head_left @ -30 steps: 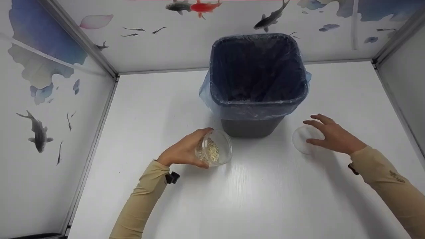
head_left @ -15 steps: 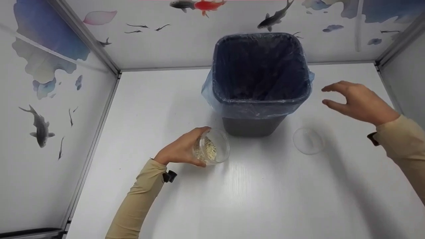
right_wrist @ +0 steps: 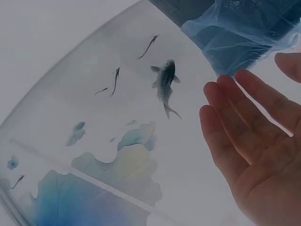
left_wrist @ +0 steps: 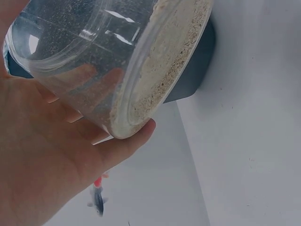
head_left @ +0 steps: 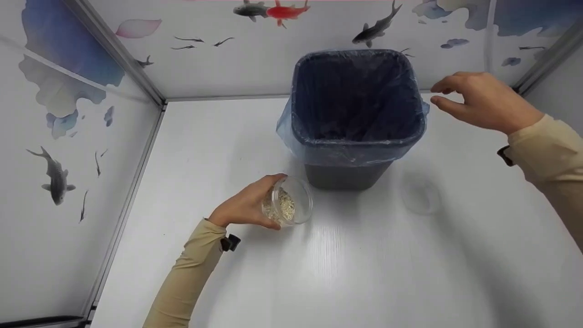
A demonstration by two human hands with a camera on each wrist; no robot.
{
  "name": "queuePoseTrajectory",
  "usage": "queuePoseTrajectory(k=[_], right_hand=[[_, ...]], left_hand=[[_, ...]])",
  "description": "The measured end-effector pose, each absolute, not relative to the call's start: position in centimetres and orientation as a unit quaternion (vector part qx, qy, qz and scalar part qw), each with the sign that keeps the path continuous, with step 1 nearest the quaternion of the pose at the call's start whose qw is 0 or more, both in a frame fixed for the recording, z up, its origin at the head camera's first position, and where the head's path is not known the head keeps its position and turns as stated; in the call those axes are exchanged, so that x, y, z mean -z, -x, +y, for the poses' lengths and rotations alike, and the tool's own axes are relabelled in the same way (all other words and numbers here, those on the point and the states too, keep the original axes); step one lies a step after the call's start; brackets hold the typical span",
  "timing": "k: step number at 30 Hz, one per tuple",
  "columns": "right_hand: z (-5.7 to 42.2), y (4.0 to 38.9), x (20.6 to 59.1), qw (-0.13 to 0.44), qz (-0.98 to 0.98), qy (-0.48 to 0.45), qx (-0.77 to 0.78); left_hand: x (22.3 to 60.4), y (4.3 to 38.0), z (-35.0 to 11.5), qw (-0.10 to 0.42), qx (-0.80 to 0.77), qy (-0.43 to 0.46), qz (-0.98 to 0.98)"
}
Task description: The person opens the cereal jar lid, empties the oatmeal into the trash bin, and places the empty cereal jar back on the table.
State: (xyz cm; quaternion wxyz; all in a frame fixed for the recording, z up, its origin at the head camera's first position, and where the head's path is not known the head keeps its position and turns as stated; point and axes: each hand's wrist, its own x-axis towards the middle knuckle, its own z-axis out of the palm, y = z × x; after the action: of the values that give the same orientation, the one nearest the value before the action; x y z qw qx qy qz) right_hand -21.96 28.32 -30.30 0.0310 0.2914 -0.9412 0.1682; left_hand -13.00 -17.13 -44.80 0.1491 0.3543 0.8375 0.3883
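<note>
My left hand [head_left: 248, 202] grips a clear round plastic tub [head_left: 298, 200], tilted with its mouth toward the right. Inside lie pale, flaky shavings [head_left: 286, 205]; in the left wrist view they gather along the tub's bottom [left_wrist: 160, 70], and fingers show through the clear wall. Beyond the tub stands a grey bin [head_left: 348, 175] lined with a thin blue bag [head_left: 353, 152]. My right hand [head_left: 487, 102] is raised beside the bin's right rim, holding nothing, its fingers relaxed in the right wrist view. A clear round lid [head_left: 421, 193] lies on the table to the right of the bin.
The white table [head_left: 364, 273] bears these things, with a few tiny specks near the tub in the left wrist view. Panels painted with fish, such as the left wall [head_left: 59, 264] and back wall [head_left: 205, 68], enclose it on three sides.
My right hand has lifted away from the clear lid, first moving right, then up alongside the bin's rim. The lid stays on the table. My left hand with the tub has barely moved.
</note>
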Motion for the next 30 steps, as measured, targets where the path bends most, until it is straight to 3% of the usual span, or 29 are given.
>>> queuePoseTrajectory(k=[15, 30], right_hand=[[26.1, 23.9, 30.7, -0.014, -0.943, -0.275, -0.185], [25.7, 23.7, 30.9, 0.014, -0.952, -0.249, -0.177]], left_hand=[[44.7, 13.1, -18.0, 0.138, -0.396, -0.34, 0.842], [41.3, 13.9, -20.8, 0.088, -0.388, -0.305, 0.865]])
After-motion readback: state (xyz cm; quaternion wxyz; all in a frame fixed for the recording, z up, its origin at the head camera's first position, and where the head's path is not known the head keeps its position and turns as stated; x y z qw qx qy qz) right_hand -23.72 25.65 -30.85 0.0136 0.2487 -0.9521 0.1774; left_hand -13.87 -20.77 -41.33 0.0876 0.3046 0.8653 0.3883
